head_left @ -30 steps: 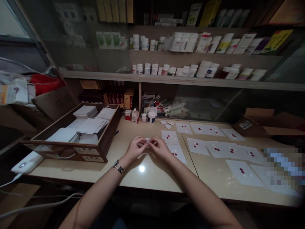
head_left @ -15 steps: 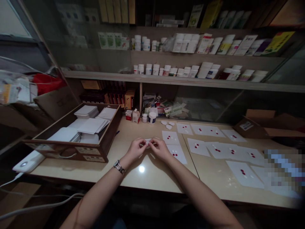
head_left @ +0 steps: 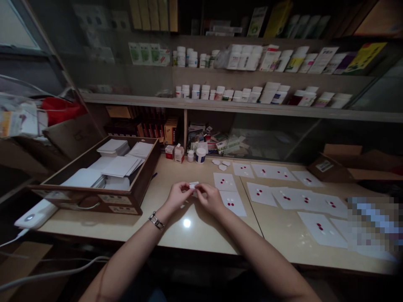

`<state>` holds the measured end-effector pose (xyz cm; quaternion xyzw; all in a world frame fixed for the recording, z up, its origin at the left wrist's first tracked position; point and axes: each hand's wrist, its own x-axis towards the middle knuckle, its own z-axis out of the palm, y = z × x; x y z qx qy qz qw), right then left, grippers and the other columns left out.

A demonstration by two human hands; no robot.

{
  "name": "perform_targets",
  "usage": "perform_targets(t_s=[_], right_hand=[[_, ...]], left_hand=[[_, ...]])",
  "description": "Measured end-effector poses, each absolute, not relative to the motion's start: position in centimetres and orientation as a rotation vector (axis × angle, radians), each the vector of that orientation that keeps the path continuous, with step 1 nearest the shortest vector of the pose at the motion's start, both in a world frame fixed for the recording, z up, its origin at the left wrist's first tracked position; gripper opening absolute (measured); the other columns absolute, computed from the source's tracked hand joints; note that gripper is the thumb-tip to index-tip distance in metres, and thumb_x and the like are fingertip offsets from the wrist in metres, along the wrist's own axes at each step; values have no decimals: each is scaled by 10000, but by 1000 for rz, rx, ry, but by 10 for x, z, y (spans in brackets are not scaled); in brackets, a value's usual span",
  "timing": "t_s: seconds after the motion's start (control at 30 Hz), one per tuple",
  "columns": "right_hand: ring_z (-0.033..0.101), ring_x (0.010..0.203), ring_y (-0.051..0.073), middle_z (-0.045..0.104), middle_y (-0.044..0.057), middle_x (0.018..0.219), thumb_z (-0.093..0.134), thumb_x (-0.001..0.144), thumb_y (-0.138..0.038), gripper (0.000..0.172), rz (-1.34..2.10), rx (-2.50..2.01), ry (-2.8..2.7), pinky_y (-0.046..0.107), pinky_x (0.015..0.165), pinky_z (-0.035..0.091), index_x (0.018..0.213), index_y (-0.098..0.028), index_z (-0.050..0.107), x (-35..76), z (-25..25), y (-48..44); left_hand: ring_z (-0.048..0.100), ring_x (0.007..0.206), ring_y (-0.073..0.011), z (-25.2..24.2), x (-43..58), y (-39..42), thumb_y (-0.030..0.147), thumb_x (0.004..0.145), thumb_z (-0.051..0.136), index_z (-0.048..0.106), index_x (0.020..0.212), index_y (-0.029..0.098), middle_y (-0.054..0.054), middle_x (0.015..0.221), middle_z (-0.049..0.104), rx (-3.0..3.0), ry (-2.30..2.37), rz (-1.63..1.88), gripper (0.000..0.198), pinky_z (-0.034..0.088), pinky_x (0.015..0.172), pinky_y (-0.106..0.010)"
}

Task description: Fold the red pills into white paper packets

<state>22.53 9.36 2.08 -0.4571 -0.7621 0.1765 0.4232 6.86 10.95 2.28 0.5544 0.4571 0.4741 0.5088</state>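
Observation:
My left hand (head_left: pixel 180 196) and my right hand (head_left: pixel 209 198) meet over the middle of the table. Between their fingertips is a small folded piece of white paper (head_left: pixel 193 185); the fingers of both are closed on it, and what it contains, if anything, is hidden. Just right of my right hand lie a white paper sheet (head_left: pixel 234 209) with red and white pills and, behind it, another such sheet (head_left: pixel 218 183). Several small folded paper packets (head_left: pixel 222 167) rest farther back.
A wooden drawer (head_left: pixel 134 202) filled with white paper stands at the left. More sheets (head_left: pixel 321 237) bearing pills spread across the right side. A white jar (head_left: pixel 200 155) and small boxes (head_left: pixel 179 153) line the back. An open cardboard box (head_left: pixel 333 167) sits at back right.
The fingers have shifted around the small paper, and more of its white edge shows above them. The sheets and pills on the table have stayed put.

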Motion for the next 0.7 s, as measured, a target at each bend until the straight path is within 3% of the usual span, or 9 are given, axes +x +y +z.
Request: perform_targets(t_s=[0.23,0.3,0.4,0.53,0.7], right_hand=[[609,702,172,669,45,783,540,812,-233,96,679,-1164,-1801,273,657,473,791,-185,621,224,23,98],[603,678,161,665,36,763,540,797,-227,92,758,-1151,-1763,259,631,473,775,-179,616,225,23,99],[586,631,147,653,25,721,554,778,-229,81,829,-1146,-1739,246,597,467,756,-171,606,225,23,100],[573,614,145,637,23,691,580,764,-249,93,906,-1112,-1687,246,583,462,722,-167,591,225,23,100],[576,641,148,634,24,703,577,771,-284,124,938,-1090,-1664,253,604,468,728,-170,597,227,24,101]], left_hand=[[566,697,-140,24,67,106,310,771,625,592,690,150,-29,717,581,1709,1161,1306,183,442,549,-196],[587,740,-141,21,68,104,292,782,616,602,821,157,-46,835,606,1708,1144,1335,141,463,570,-195],[615,793,-135,18,69,102,251,781,618,576,1022,182,-101,1139,558,1698,1082,1391,254,506,602,-212],[624,863,-157,19,68,100,223,806,587,625,861,163,-118,1216,495,1777,1064,1376,90,539,608,-223],[602,978,-213,22,64,100,260,809,603,685,830,157,-125,1169,524,1837,1079,1364,132,571,619,-247]])
